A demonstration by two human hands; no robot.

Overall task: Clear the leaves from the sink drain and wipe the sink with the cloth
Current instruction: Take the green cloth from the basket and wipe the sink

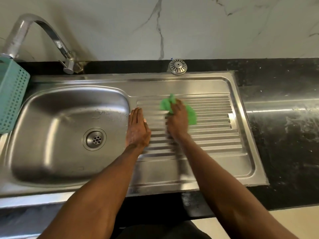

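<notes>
One long black desk point(279, 118) runs under a white marbled wall point(120, 23), and a steel sink point(172, 178) is set into it, filling most of its left and middle. The sink's basin point(51, 135) takes the left half, with the round drain point(94, 139) near the basin's centre; no leaves show on the drain or elsewhere in the basin. A ribbed draining board point(215, 135) takes the right half, reaching toward the desk's right end. A curved chrome tap point(43, 31) rises from the desk's back edge behind the basin, and a pale green perforated basket point(12, 94) stands at the sink's left edge. Both bare forearms reach in from the desk's front edge. The left hand point(137, 129) lies flat on the left part of the ribs, just beside the basin's right rim, fingers straight and held together. The right hand point(177, 120), blurred, presses down on a green cloth point(190, 114) on the ribs, fingers curled over it; cloth shows beyond the hand at the back and right. A small round metal strainer cap point(178, 66) sits at the desk's back edge behind the draining board.
</notes>
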